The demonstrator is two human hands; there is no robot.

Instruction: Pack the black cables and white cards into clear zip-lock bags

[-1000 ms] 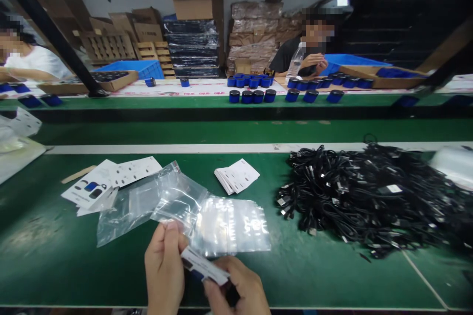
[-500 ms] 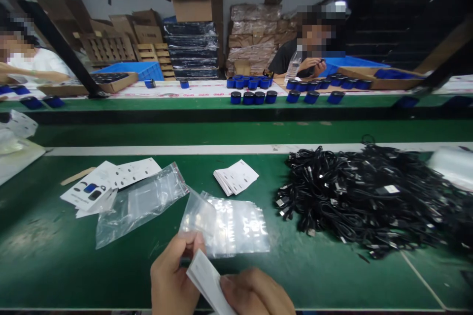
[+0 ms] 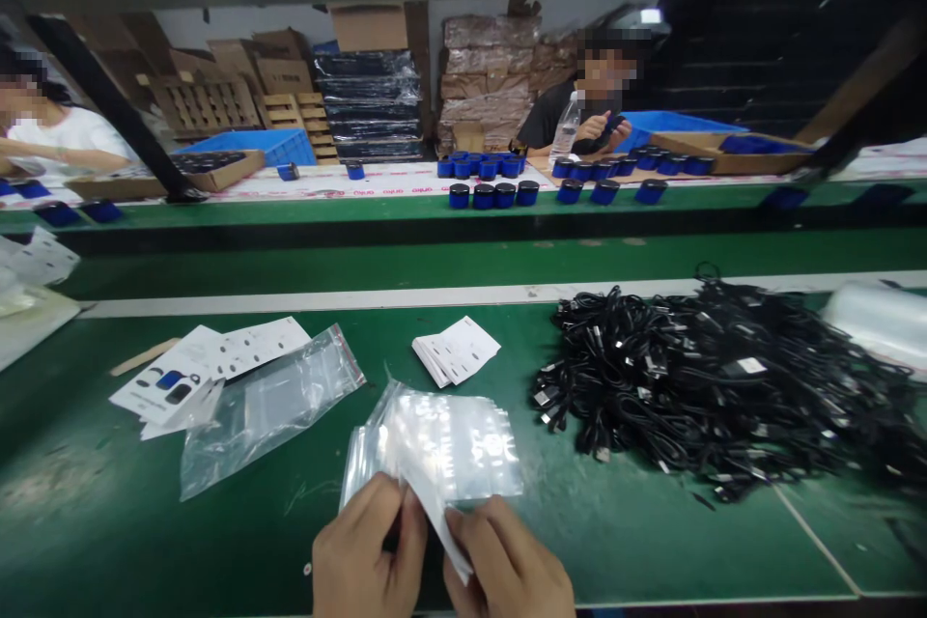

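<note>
At the table's near edge my left hand [image 3: 369, 555] pinches the mouth of a small clear plastic bag [image 3: 373, 449], fingers closed on it. Close beside it, my right hand [image 3: 507, 565] grips a white folded leaflet [image 3: 441, 526], whose upper end lies against the bag's opening. Both sit over a stack of clear bags [image 3: 463, 449] lying on the green table [image 3: 108, 512].
A pile of black cables [image 3: 716, 386] fills the right side. A stack of folded leaflets [image 3: 456, 350] lies ahead, with a larger clear bag [image 3: 271, 406] and printed cards [image 3: 195, 369] to the left. Blue round cans [image 3: 492, 193] line the far bench, where two other people sit.
My left hand has brought the small bag down from mid-air to just above the stack. My right hand has turned the leaflet upright and moved it to the bag's mouth.
</note>
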